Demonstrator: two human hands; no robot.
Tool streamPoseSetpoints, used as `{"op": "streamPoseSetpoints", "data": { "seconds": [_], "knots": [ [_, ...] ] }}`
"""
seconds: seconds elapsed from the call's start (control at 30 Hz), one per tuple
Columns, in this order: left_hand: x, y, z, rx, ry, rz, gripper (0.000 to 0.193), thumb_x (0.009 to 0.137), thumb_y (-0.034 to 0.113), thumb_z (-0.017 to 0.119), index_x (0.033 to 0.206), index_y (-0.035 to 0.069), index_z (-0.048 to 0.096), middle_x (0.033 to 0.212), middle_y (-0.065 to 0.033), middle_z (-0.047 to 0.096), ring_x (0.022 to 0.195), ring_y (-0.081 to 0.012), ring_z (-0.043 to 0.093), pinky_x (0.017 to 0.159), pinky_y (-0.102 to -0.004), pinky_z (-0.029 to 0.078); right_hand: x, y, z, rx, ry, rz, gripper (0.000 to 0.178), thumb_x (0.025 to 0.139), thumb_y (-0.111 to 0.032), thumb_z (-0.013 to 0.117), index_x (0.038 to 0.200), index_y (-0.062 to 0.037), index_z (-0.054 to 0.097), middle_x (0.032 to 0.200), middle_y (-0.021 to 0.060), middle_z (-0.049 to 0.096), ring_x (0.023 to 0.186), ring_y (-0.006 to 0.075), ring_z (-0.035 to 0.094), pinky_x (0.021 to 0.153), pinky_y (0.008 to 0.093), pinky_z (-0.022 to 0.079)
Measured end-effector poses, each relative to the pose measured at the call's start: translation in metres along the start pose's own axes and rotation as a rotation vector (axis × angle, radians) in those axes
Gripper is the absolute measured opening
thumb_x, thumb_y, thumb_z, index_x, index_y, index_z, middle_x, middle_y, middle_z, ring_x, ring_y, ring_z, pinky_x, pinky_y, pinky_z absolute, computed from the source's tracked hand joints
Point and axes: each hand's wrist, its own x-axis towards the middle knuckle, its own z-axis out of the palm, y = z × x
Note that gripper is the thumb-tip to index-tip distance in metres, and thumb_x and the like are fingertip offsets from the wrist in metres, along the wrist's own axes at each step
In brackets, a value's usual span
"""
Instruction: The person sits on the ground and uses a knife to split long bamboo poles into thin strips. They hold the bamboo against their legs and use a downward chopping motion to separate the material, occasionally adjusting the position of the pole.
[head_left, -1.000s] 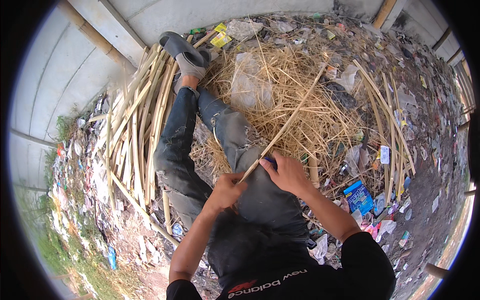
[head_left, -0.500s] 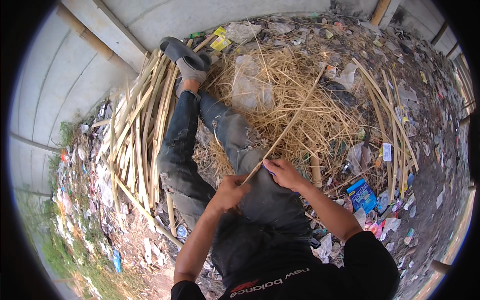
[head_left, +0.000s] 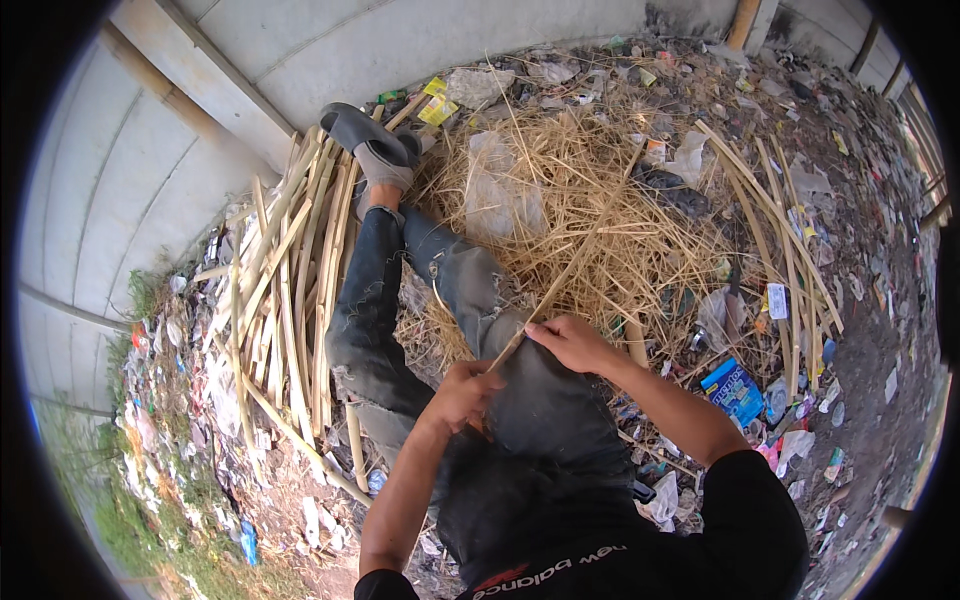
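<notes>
A long, thin bamboo strip (head_left: 572,268) slants across my raised thigh, its far end over the straw-like shavings. Near its close end, my left hand (head_left: 463,395) is closed around it. My right hand (head_left: 572,343) pinches the same strip a little farther along, thumb on top, close to the knee of my torn jeans (head_left: 540,405). Whatever else the right fingers may hold is hidden under the hand. A large heap of pale bamboo shavings (head_left: 590,215) spreads beyond my legs.
Many split bamboo sticks (head_left: 290,290) lie stacked at my left, beside my sandalled feet (head_left: 372,140). Several finished-looking strips (head_left: 775,230) lie at the right. Litter covers the ground, including a blue packet (head_left: 733,392). Pale wall panels (head_left: 370,55) stand behind.
The view has shifted slightly. Both hands stay on the strip in nearly the same place. A bit of blue seen by the right fingers earlier is now out of sight.
</notes>
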Motion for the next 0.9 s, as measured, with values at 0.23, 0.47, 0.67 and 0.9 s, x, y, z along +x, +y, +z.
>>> {"op": "streamPoseSetpoints", "data": {
  "seconds": [0.23,0.47,0.67,0.9],
  "knots": [
    [-0.021,0.002,0.044,0.609,0.452,0.447,0.041,0.086,0.021,0.071,0.125,0.008,0.07,0.085,-0.0242,0.072,0.074,-0.0371,0.074,0.07,-0.0454,0.057,-0.007,-0.014,-0.045,0.152,0.316,0.188,0.048,0.092,-0.049,0.076,0.081,-0.0032,0.07,0.065,0.004,0.06,0.061,0.0146,0.058,0.06,0.0362,0.047],
    [0.001,-0.007,0.074,0.728,0.681,0.699,0.055,0.084,0.017,0.072,0.137,0.005,0.061,0.091,-0.0287,0.072,0.082,-0.0462,0.072,0.075,-0.0518,0.058,0.0,-0.037,0.009,0.314,0.514,0.025,0.03,0.092,-0.027,0.079,0.091,0.0036,0.076,0.068,0.0044,0.066,0.06,0.0103,0.056,0.06,0.0323,0.047],
    [0.012,-0.001,0.07,0.711,0.681,0.668,0.064,0.083,0.012,0.072,0.145,0.003,0.056,0.096,-0.0303,0.072,0.086,-0.0463,0.072,0.076,-0.0505,0.058,0.003,-0.055,0.027,0.339,0.809,0.067,0.028,0.093,-0.023,0.079,0.083,0.0028,0.073,0.059,0.0022,0.06,0.056,0.0071,0.047,0.053,0.0308,0.039],
    [0.009,0.013,0.071,0.491,0.602,0.64,0.06,0.084,0.006,0.069,0.142,-0.003,0.059,0.108,-0.0302,0.073,0.095,-0.0323,0.077,0.083,-0.0375,0.058,0.005,-0.067,0.048,0.274,0.973,-0.163,0.017,0.096,-0.011,0.076,0.086,0.0023,0.07,0.065,0.0006,0.062,0.058,0.0068,0.051,0.054,0.0276,0.041]
  ]
}}
